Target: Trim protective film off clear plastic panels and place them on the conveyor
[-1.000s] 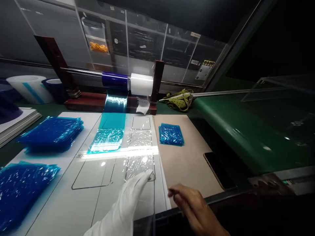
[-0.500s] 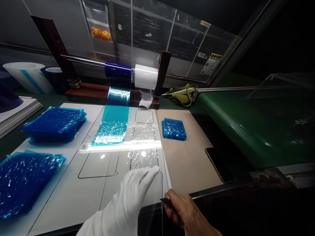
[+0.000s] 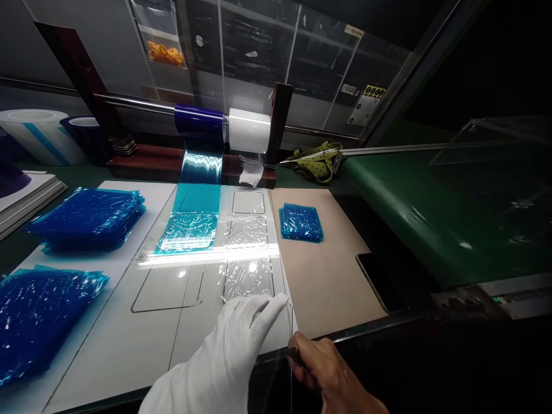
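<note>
My left hand [image 3: 235,339], in a white glove, has its fingers closed on the clear film [image 3: 249,276] near the front of the marked white board [image 3: 159,339]. The film's right edge runs from the glove's fingertips past the front edge of the board. My bare right hand [image 3: 325,368] is wrapped round a dark pointed tool [image 3: 294,355], whose tip is beside that film edge; most of the tool is hidden in the fist. The clear film lies wrinkled over drawn outlines, beside a strip of blue film [image 3: 190,230].
Behind stand a blue film roll [image 3: 199,123] and a white roll [image 3: 249,131] on a rod. Blue film stacks lie left [image 3: 88,218], front left [image 3: 43,322] and on a tan board [image 3: 301,222]. A phone [image 3: 379,282] rests right, near a green padded surface [image 3: 444,218].
Both hands have shifted slightly right against the board. The clear film's front edge has moved right with the glove, and the tool's tip now meets or nearly meets it. The view has shifted a little.
</note>
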Motion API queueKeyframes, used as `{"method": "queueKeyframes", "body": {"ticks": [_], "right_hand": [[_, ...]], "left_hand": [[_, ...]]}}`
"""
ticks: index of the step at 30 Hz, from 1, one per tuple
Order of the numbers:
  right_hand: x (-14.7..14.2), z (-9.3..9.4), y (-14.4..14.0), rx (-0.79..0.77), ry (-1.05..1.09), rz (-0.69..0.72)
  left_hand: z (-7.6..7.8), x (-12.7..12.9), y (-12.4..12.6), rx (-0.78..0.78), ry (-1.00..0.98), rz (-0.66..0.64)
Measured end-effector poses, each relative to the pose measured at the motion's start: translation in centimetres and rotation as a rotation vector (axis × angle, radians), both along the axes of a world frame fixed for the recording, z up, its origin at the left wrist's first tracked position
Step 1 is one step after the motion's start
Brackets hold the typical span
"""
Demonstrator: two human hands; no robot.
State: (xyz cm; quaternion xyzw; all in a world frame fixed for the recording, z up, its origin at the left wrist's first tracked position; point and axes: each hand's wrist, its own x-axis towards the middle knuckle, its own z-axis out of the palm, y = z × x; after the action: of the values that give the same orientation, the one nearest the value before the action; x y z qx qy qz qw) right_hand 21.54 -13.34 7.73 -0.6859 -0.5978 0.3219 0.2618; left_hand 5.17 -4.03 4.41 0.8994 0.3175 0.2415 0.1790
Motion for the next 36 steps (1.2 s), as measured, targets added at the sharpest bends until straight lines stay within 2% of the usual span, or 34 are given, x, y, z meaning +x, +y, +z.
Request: {"method": "queueKeyframes", "body": {"ticks": [7, 10, 12, 15, 17, 19, 21, 23, 25, 27, 31, 33, 36], "right_hand": [[1.8, -1.3, 0.3, 0.132, -0.034, 0.205], [2.1, -2.2, 0.4, 0.206, -0.074, 0.269], [2.1, -3.1, 0.5, 0.261, -0.078, 0.294], [1.7, -4.6, 0.9, 0.353, -0.082, 0.264], [1.5, -5.4, 0.9, 0.463, -0.095, 0.2], [1.5, -5.7, 0.7, 0.625, -0.078, 0.16], [1.9, -5.2, 0.1, 0.792, -0.054, 0.138], [2.8, -4.4, -0.3, 0.85, -0.108, 0.064], [4.4, -3.7, -0.1, 0.775, -0.233, -0.001], [6.5, -3.8, 1.2, 0.612, -0.385, -0.032], [10.4, -5.6, 4.8, 0.333, -0.682, -0.078], [11.1, -6.1, 5.6, 0.318, -0.731, -0.071], [9.7, -5.4, 4.7, 0.406, -0.77, -0.047]], "left_hand": [[-0.8, 1.1, 1.1, 0.154, 0.01, -0.052], [-1.5, 1.2, 1.7, 0.135, 0.013, -0.119], [-2.0, 1.5, 2.0, 0.128, 0.035, -0.135], [-2.4, 2.0, 2.1, 0.219, 0.013, -0.095], [-2.1, 2.2, 1.8, 0.222, 0.033, -0.073], [-1.0, 2.0, 1.5, 0.155, 0.086, -0.067], [0.3, 1.5, 1.3, 0.08, 0.131, -0.041], [1.6, 1.1, 1.3, 0.042, 0.146, 0.009], [2.3, 1.0, 1.3, 0.025, 0.143, 0.062], [2.5, 1.1, 1.2, 0.037, 0.121, 0.122], [2.2, 1.9, 0.9, 0.077, 0.14, 0.279], [2.2, 2.5, 1.1, 0.077, 0.197, 0.374], [2.3, 3.3, 1.8, 0.071, 0.304, 0.526]]}}
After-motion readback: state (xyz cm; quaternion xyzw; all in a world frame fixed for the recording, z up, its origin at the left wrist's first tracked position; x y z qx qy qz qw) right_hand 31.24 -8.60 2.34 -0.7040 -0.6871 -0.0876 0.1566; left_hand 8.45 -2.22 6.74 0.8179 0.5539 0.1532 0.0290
